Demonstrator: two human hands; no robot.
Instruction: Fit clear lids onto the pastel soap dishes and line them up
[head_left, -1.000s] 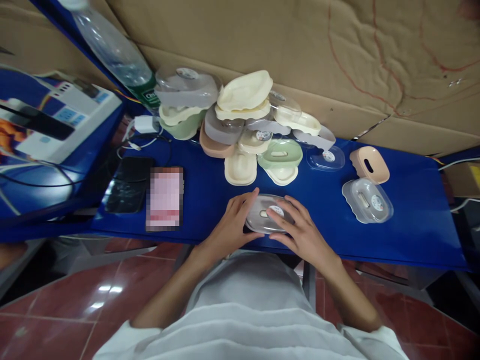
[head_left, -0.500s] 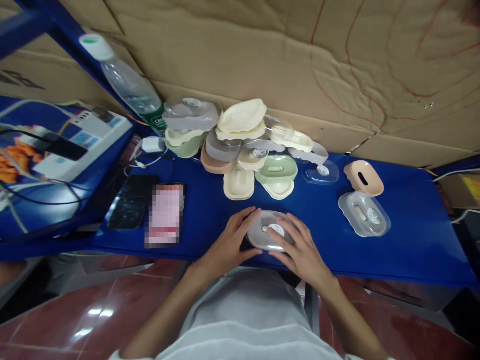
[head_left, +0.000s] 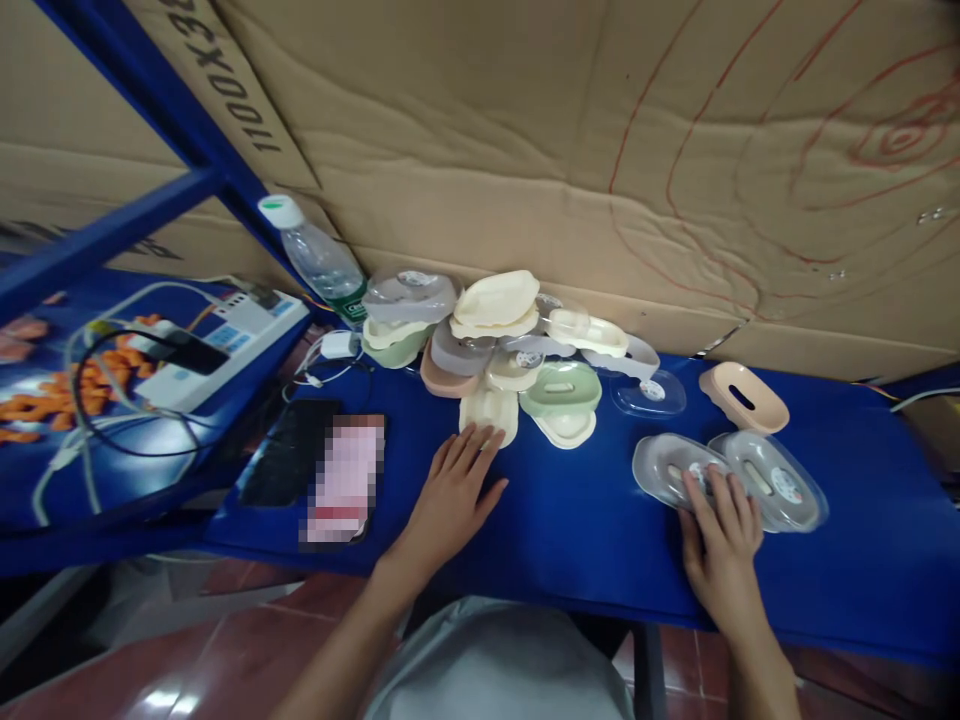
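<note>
Off right, my lidded box (head_left: 666, 466) joined another (head_left: 781, 482), making two; right hand (head_left: 724, 550) loose on it, open left hand (head_left: 452, 500) at cream tray (head_left: 487, 406).

Before me sit: phone (head_left: 346, 480), left on table (head_left: 570, 540); dish pile (head_left: 459, 354), centre rear; bottle (head_left: 324, 262), left of pile; lidded dish (head_left: 661, 462), right, under my right hand (head_left: 724, 545).

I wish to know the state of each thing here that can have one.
Left grey dish: lidded, clear cover
Right grey dish: lidded, clear cover
Right hand: fingers on the left grey dish
Cream tray: uncovered
Left hand: open, fingertips at the cream tray
Peach dish: uncovered
Loose clear lid: off any dish
Bottle: capped
Pink-screen phone: lit
</note>
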